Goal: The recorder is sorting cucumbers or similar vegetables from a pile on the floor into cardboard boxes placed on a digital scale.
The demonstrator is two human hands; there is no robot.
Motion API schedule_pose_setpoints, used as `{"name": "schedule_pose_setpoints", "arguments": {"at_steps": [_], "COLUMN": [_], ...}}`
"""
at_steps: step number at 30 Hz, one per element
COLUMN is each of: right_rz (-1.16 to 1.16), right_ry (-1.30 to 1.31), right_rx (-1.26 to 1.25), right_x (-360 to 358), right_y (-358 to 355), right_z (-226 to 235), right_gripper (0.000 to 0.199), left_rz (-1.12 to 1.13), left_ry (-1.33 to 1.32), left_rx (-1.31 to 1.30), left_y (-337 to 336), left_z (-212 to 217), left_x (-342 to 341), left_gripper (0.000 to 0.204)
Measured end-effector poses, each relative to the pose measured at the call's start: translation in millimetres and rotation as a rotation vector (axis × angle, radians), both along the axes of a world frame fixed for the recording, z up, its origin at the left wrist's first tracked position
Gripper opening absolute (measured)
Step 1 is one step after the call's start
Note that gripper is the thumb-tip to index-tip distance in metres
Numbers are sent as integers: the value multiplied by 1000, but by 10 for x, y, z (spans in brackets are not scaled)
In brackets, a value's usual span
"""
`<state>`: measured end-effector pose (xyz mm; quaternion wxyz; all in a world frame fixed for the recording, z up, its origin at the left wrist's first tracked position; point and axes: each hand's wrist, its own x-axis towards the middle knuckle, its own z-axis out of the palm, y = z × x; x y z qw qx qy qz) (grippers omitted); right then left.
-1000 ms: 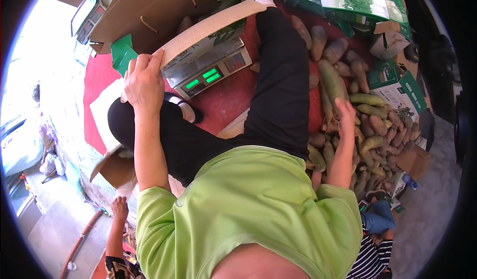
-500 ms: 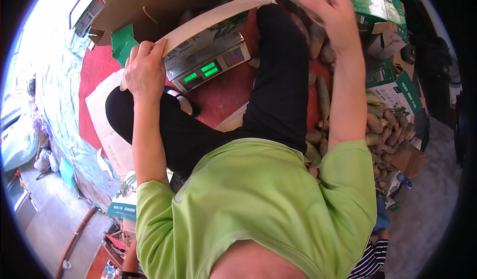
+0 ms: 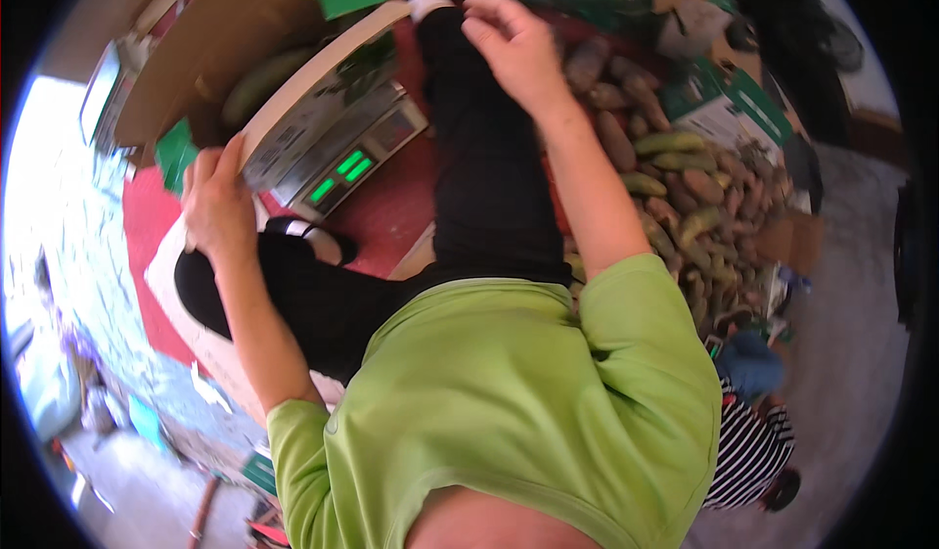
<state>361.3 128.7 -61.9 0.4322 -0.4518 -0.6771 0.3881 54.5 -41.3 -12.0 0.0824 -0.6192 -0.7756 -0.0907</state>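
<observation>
My left hand [image 3: 217,202] has its fingers closed on the near corner of an open cardboard box [image 3: 318,65], beside its green flap. Inside the box lies a long greenish vegetable [image 3: 266,84]; its exact kind is unclear. The box rests on a digital scale [image 3: 367,153] with lit green displays. Over my outstretched right leg is my right hand [image 3: 516,52], empty, with its fingers bent and apart, touching neither box nor vegetables.
To the right spreads a large heap of long green and reddish-brown vegetables [image 3: 699,192]. Green-and-white cartons [image 3: 729,109] stand behind it. A person in a striped top [image 3: 751,456] is at the lower right. Red sheeting [image 3: 396,202] lies under the scale.
My right hand held a long greenish vegetable; now it is empty and lower, and such a vegetable shows in the box. My left hand stays on the box. The view has turned right.
</observation>
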Motion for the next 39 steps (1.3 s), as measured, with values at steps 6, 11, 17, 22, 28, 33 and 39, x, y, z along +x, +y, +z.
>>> {"name": "schedule_pose_setpoints", "arguments": {"at_steps": [6,11,17,22,28,33,39], "right_rz": [-207,-371,-384,-414,-242,-404,-631], "right_ry": [-24,-109,-596,-1207,-1526,-1193,-967], "right_rx": [-128,-240,-328,-441,-700,-830,-637], "right_x": [494,909,1483,2044,2625,2690,2519], "right_y": [-366,-613,-970,-1250,-1532,-1484,-1131], "right_z": [-517,-892,-1498,-1751,-1847,-1834,-1614], "right_gripper": [26,28,35,59,24,29,26], "left_rz": [-41,6,27,16,3,7,1], "left_ry": [53,123,145,158,112,102,69], "left_rx": [10,-34,-40,-16,15,19,47], "left_y": [-27,7,33,0,18,21,14], "left_z": [-4,-50,-32,-55,-44,-9,5], "left_x": [30,42,90,38,64,91,88], "left_gripper": [42,40,40,40,40,48,44]}}
